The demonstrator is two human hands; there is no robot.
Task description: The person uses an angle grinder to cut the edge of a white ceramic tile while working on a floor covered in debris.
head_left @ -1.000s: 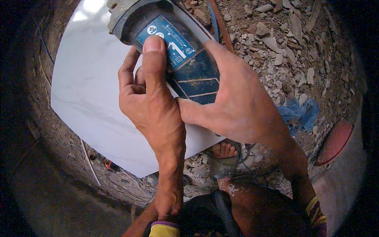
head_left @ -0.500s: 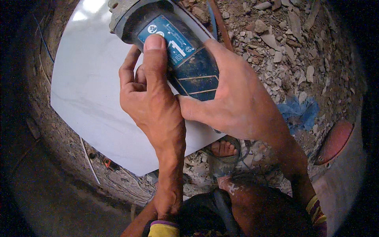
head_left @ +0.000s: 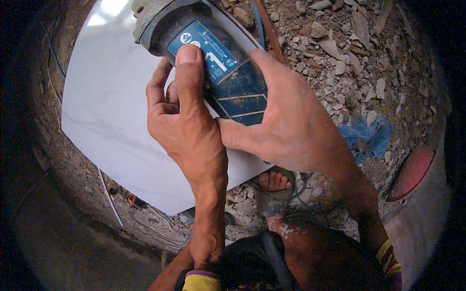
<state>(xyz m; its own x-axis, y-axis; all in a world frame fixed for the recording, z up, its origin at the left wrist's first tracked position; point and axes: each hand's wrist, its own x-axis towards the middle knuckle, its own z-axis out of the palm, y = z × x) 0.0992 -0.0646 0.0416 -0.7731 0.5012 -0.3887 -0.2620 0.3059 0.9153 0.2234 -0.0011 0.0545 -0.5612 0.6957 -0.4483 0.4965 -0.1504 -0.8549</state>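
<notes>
A dusty dark-blue angle grinder (head_left: 240,87) with a grey metal gear head is tilted over a large white marbled tile (head_left: 107,102). My right hand (head_left: 296,119) wraps round the rear of its body, with the fingers hidden beneath. My left hand (head_left: 187,116) grips the left side: the thumb presses on the teal label and the other fingers curl at the body's edge. The base of my left hand touches my right thumb. The grinder's front end runs out of the picture at the top, so no disc shows.
Broken rubble (head_left: 340,63) covers the ground on the right, with a crumpled blue plastic scrap (head_left: 366,138) and a red oval object (head_left: 412,173) there. My foot (head_left: 274,181) stands by the tile's near edge. A thin white strip (head_left: 110,196) and cables lie at the lower left.
The grinder has shifted very slightly left in my grip. Both hands keep nearly the same hold.
</notes>
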